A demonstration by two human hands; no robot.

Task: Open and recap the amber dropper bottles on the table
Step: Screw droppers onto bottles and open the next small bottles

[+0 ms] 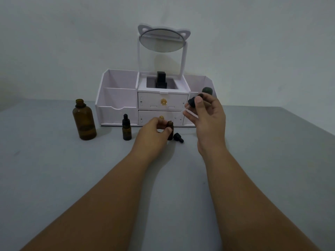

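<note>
A small open amber dropper bottle (170, 130) stands on the grey table (54, 169), and my left hand (154, 132) grips it from the left. My right hand (205, 116) is raised above and to the right of it, pinching a black dropper cap (191, 102) whose clear glass pipette (190, 114) slants down across my fingers. Another black dropper cap (178, 138) lies on the table just right of the held bottle. A capped small amber bottle (126, 130) stands further left. A large amber bottle (84, 120) without a cap stands at the far left.
A white organiser (117, 98) with two drawers, side compartments and a cat-eared round mirror (163, 39) stands against the wall behind the bottles. A black object (161, 80) sits in its top tray. A dark rounded thing (207, 90) shows behind my right hand.
</note>
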